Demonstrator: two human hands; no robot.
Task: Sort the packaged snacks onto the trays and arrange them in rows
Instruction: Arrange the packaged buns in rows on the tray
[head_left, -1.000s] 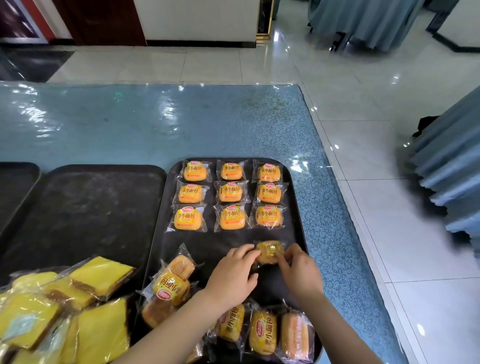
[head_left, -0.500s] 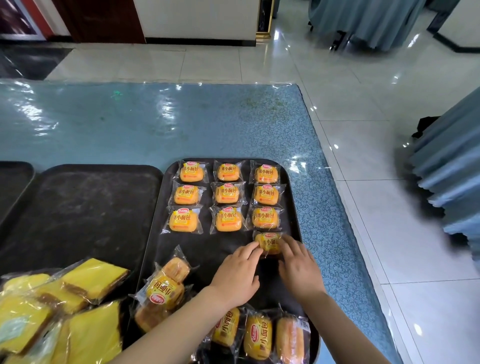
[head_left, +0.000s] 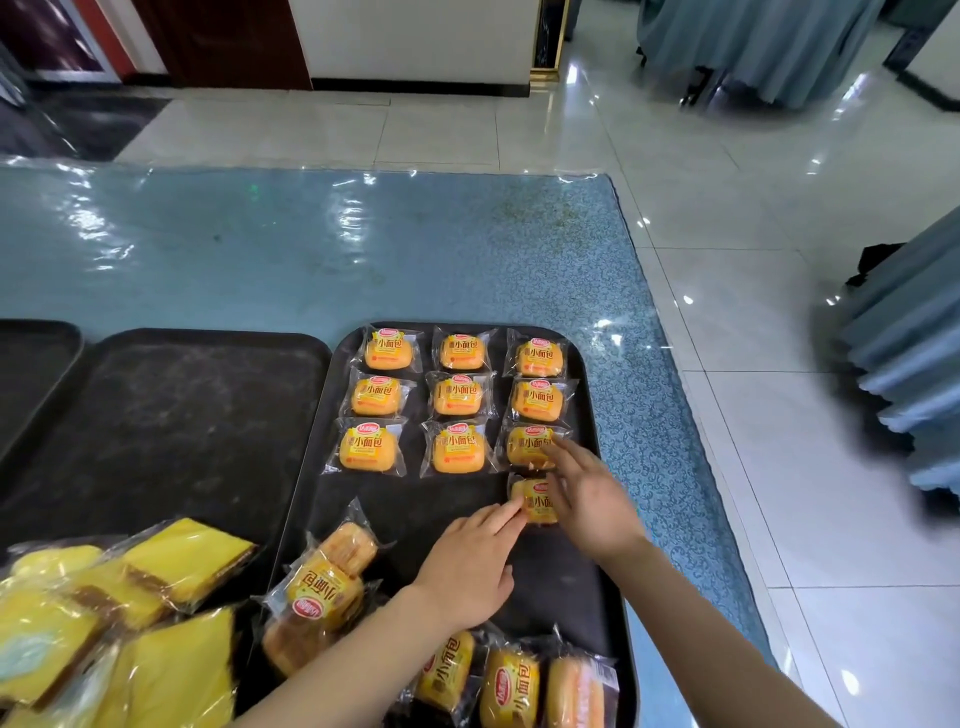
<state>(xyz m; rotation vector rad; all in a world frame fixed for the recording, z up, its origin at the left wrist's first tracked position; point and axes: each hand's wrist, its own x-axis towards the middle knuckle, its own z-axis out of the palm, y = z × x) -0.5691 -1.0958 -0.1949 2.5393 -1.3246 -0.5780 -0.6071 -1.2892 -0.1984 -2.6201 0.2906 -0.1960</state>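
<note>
Head view: I look down on my two hands working at the right tray (head_left: 587, 395), a black tray on the blue tabletop (head_left: 311, 249). Nine small packaged buns (head_left: 460, 397) lie there in three neat rows of three at its far end. A tenth bun (head_left: 535, 501) sits just below the right column, starting a fourth row. My left hand (head_left: 467, 566) lies flat on the tray, fingers straight, its fingertips (head_left: 511, 514) touching the bun's left edge; the grip is loose, holding nothing. My right hand (head_left: 589, 499) reaches over the bun's right side with fingers spread and straight, the tips reaching the bun above it, likewise holding nothing. Loose buns (head_left: 322, 592) lie in a heap at the tray's near left, and three more (head_left: 511, 686) lie along its near edge under my forearms. Yellow wrapped cakes (head_left: 130, 623) are heaped at bottom left, overlapping the near edge of the middle tray (head_left: 166, 426). A third tray (head_left: 31, 374) shows at the left edge. Beyond the tabletop is a glossy tiled floor (head_left: 753, 364) with blue draped cloths (head_left: 904, 364) at right.
</note>
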